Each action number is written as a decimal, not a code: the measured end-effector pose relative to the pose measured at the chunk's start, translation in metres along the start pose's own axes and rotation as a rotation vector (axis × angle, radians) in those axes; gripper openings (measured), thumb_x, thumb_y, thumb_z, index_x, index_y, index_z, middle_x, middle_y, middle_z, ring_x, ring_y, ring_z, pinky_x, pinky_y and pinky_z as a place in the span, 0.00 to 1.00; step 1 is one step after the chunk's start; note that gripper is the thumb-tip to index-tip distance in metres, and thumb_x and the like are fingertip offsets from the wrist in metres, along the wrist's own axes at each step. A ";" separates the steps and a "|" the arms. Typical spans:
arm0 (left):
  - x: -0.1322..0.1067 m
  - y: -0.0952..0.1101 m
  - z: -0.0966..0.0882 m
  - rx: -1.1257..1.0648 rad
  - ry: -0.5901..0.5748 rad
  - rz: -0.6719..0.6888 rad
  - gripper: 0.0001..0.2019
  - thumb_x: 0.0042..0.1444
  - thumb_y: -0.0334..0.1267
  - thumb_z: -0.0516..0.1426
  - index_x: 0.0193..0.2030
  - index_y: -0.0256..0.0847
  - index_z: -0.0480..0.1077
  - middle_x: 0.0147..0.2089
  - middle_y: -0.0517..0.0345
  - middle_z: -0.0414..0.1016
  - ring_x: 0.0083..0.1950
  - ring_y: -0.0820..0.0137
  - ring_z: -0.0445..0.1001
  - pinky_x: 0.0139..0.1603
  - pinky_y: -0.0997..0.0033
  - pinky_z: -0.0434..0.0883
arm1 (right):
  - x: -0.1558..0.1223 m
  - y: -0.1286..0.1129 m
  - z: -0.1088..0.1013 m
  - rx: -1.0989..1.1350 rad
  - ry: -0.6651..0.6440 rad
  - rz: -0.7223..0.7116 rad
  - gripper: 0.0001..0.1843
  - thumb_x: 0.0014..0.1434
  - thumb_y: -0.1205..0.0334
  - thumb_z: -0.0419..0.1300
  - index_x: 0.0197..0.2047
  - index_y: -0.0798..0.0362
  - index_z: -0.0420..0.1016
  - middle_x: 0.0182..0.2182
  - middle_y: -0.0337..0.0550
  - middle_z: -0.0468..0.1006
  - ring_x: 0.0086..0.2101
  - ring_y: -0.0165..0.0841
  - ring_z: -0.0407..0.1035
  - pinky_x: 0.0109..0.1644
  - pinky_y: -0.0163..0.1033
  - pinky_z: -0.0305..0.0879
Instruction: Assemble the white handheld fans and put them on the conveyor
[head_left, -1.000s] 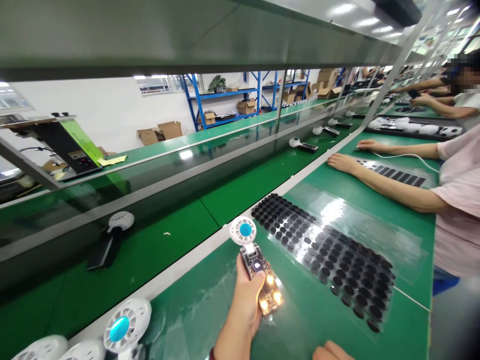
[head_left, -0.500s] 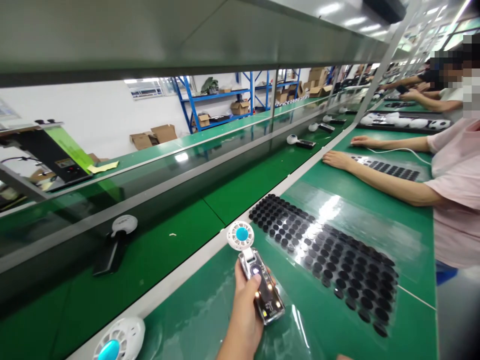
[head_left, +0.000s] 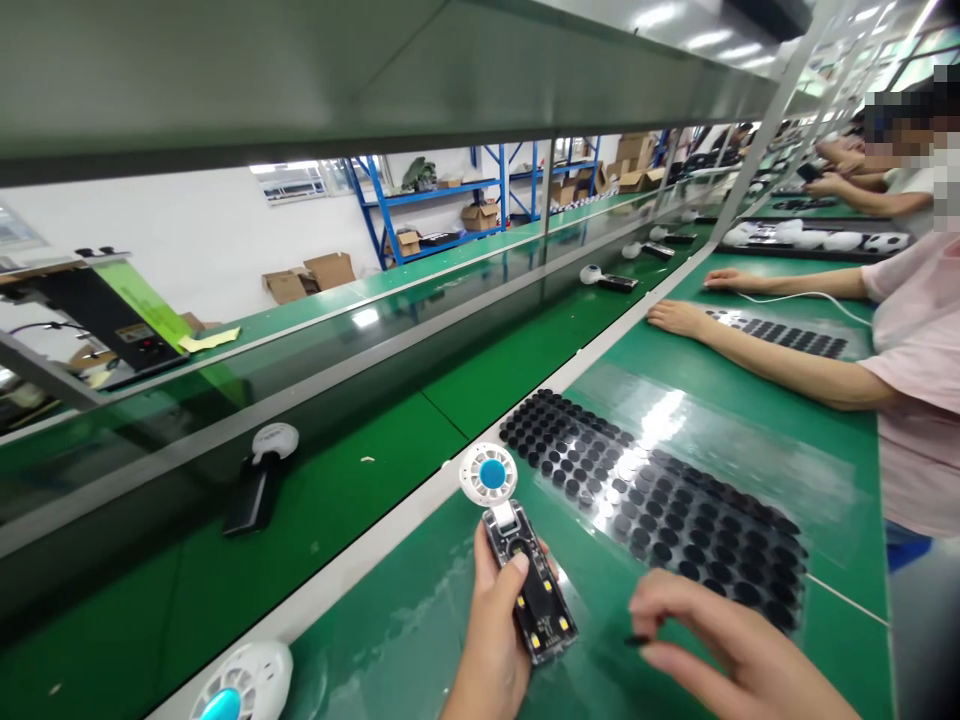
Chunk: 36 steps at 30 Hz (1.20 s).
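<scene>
My left hand (head_left: pixel 499 625) is wrapped round a small handheld fan (head_left: pixel 534 590), its thumb pressed on the front. The fan has a see-through body with a dark circuit board and a white round head with a blue centre. To the right, my right hand (head_left: pixel 712 640) pinches a thin black disc (head_left: pixel 636 640) between thumb and forefinger. Close to that hand lies a clear sheet of black round pads (head_left: pixel 660 500) on the green table. Another white fan head (head_left: pixel 244 685) with a blue centre shows at the bottom left; its lower part is out of frame.
A green conveyor belt (head_left: pixel 375 500) runs alongside, carrying a fan (head_left: pixel 262 475) and several others farther off. At right, a co-worker's hand (head_left: pixel 675 318) rests near another pad sheet (head_left: pixel 780 335). A metal shelf (head_left: pixel 375 80) overhangs the belt.
My right hand has come into view from the bottom with the black disc. Lights on the held fan that glowed before look dimmer. The belt's fans have shifted away to the right.
</scene>
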<state>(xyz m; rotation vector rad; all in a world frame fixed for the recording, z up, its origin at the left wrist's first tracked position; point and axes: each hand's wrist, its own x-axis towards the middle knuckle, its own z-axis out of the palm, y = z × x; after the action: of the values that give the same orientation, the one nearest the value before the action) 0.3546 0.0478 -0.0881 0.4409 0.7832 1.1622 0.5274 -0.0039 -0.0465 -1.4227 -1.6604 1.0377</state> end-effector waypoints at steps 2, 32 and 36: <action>-0.001 0.001 0.001 -0.054 -0.013 -0.021 0.21 0.54 0.41 0.52 0.53 0.43 0.51 0.33 0.54 0.73 0.30 0.66 0.71 0.32 0.65 0.68 | 0.024 -0.012 0.002 0.094 -0.019 0.088 0.03 0.54 0.61 0.56 0.28 0.46 0.68 0.30 0.37 0.73 0.35 0.34 0.68 0.39 0.35 0.65; -0.002 0.000 0.008 -0.087 0.187 0.101 0.16 0.46 0.49 0.59 0.39 0.43 0.74 0.43 0.53 0.76 0.54 0.56 0.68 0.54 0.58 0.64 | 0.079 -0.032 0.038 -0.180 -0.206 0.119 0.09 0.57 0.70 0.50 0.27 0.51 0.65 0.62 0.38 0.51 0.37 0.34 0.70 0.48 0.43 0.63; 0.005 -0.007 0.005 -0.111 0.183 0.116 0.18 0.42 0.51 0.61 0.39 0.45 0.74 0.41 0.55 0.77 0.55 0.55 0.66 0.54 0.60 0.64 | 0.080 -0.033 0.037 -0.242 -0.235 0.121 0.08 0.56 0.70 0.50 0.28 0.52 0.65 0.62 0.43 0.49 0.35 0.35 0.71 0.44 0.45 0.65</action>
<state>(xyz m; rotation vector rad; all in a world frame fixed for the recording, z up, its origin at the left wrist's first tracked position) 0.3634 0.0500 -0.0915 0.2934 0.8550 1.3609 0.4684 0.0677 -0.0318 -1.6243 -1.9427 1.1373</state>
